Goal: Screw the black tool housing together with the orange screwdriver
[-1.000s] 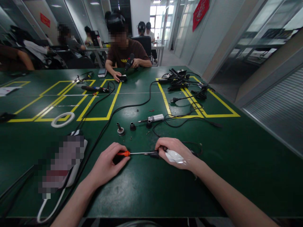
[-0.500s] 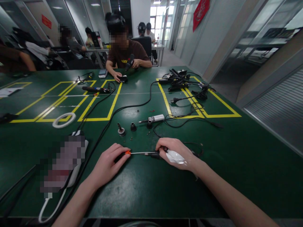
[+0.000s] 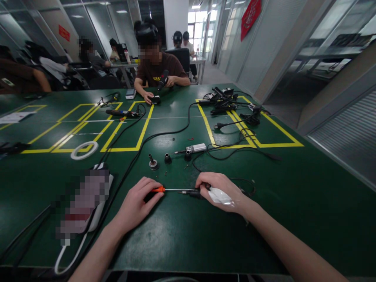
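My left hand [image 3: 141,201] is closed on a screwdriver with an orange handle [image 3: 158,189]. Its thin steel shaft [image 3: 179,190] points right, and the tip is hidden at the fingers of my right hand [image 3: 219,192]. Those fingers are closed around a black-handled tool with a slim metal tip [image 3: 192,193], which lies low against the table just below the shaft. A clear plastic-like patch covers the side of that hand. Beyond both hands stand a round metal part with a stem [image 3: 153,163] and two black collars [image 3: 167,158], near a silver cylinder with a thin rod [image 3: 196,148].
Small screws [image 3: 186,167] lie before the collars. On the left are a partly blurred white-edged box [image 3: 101,205] with cables and a white ring [image 3: 84,150]. A pile of black cabled tools [image 3: 220,100] sits back right. Across the green table [image 3: 176,243], a person [image 3: 163,68] holds a black tool.
The view has shifted slightly, so everything appears a little further right. More of the orange handle shows between my left fingers. My right hand keeps its hold.
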Demonstrator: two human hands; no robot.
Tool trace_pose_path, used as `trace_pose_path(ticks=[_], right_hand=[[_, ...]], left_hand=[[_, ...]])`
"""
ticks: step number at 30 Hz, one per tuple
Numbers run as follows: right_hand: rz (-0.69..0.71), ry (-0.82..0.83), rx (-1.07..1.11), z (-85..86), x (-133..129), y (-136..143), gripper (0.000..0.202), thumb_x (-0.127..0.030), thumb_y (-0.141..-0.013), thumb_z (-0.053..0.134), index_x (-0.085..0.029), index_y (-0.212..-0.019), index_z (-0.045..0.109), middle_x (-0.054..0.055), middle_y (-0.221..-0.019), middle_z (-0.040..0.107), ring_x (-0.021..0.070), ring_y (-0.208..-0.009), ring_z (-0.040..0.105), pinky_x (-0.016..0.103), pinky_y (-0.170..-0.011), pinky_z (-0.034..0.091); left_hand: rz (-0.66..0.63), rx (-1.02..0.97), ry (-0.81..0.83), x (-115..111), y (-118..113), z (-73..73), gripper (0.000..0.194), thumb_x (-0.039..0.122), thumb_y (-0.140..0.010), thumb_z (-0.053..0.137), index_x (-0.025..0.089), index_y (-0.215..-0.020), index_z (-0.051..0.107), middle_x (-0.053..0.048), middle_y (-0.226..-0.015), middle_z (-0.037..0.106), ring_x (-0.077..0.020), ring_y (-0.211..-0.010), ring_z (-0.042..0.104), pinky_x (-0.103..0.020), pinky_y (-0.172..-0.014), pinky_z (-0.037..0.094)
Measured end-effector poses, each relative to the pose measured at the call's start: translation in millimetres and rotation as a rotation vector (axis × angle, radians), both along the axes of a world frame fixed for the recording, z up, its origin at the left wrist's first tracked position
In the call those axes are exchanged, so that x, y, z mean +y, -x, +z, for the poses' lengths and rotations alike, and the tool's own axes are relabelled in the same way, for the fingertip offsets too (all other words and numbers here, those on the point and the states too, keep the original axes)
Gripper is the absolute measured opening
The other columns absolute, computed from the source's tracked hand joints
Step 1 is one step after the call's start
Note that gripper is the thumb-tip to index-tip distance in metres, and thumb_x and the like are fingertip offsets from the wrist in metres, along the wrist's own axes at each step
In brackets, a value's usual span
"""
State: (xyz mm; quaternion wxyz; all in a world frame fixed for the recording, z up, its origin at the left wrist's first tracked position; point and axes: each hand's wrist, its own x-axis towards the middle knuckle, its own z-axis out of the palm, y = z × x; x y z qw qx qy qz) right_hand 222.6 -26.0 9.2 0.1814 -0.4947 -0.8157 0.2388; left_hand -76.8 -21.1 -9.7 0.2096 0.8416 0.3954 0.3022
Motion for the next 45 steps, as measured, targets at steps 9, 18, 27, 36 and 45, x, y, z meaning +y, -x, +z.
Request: trace_pose_path(ticks=[9, 18, 27, 36, 45], right_hand=[[0.008, 0.0, -0.005, 0.9, -0.1, -0.1, 0.014, -0.01, -0.086, 0.057, -0.019, -0.085, 0.068, 0.004, -0.085, 0.072, 0.0174, -0.076, 0.066, 0.027, -0.072, 0.047], [0.007, -0.022, 0.001, -4.1, 0.7, -1.0, 0.014, -0.011, -0.086, 0.057, -0.019, -0.085, 0.068, 0.003, -0.085, 0.072, 0.0175, -0.076, 0.067, 0.027, -0.072, 0.046], [0.006, -0.024, 0.002, -3.1, 0.5, -0.6, 0.015, -0.01, -0.085, 0.057, -0.019, -0.085, 0.069, 0.003, -0.084, 0.072, 0.0166, -0.075, 0.065, 0.026, -0.071, 0.045], [0.002, -0.004, -0.011, 0.4, 0.6, 0.0, 0.014, -0.01, -0.086, 0.057, -0.019, -0.083, 0.067, 0.003, -0.085, 0.071, 0.0173, -0.075, 0.065, 0.027, -0.071, 0.045], [-0.004, -0.021, -0.003, -2.7, 0.6, 0.5, 0.014, -0.008, -0.084, 0.058, -0.019, -0.081, 0.066, 0.002, -0.081, 0.07, 0.0166, -0.073, 0.064, 0.026, -0.07, 0.044]], left_hand=[[0.014, 0.049, -0.011, 0.3, 0.3, -1.9, 0.024, 0.035, -0.105, 0.057, 0.022, -0.106, 0.076, -0.006, -0.099, 0.071, -0.0204, -0.092, 0.066, -0.032, -0.083, 0.056], [0.029, 0.089, 0.026, 1.6, -0.4, -1.5, 0.032, 0.036, -0.106, 0.05, 0.022, -0.092, 0.075, -0.005, -0.089, 0.067, -0.0183, -0.082, 0.065, -0.029, -0.076, 0.054], [0.064, 0.021, 0.085, -3.6, -3.7, 3.1, 0.011, 0.032, -0.094, 0.064, 0.022, -0.091, 0.061, -0.002, -0.087, 0.063, -0.0175, -0.076, 0.062, -0.029, -0.07, 0.051], [0.058, 0.047, 0.06, -1.1, -1.0, 2.9, 0.018, 0.037, -0.101, 0.06, 0.022, -0.098, 0.069, -0.006, -0.096, 0.07, -0.0208, -0.089, 0.065, -0.032, -0.08, 0.054], [0.041, 0.048, 0.037, 0.0, -2.3, 2.3, 0.023, 0.038, -0.104, 0.057, 0.022, -0.095, 0.071, -0.005, -0.092, 0.071, -0.0207, -0.086, 0.064, -0.032, -0.078, 0.054]])
